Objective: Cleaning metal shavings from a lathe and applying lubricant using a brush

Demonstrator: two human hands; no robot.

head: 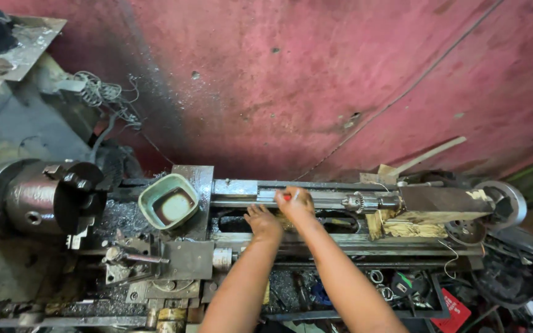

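The right hand [295, 203] is curled around a small red-tipped tool [287, 197] on the far rail of the lathe bed [316, 243], while the left hand [262, 221] lies just beside it, knuckles up over the gap in the bed (whether its fingers grip anything I cannot tell). To their left a pale green tub [168, 200] holding dark brown liquid sits on the carriage [186, 250], with the chuck [63, 194] beyond; to their right a drill chuck [359, 201] projects from the tailstock [445, 200]. Behind the grimy machine rises a stained red wall [316, 80].
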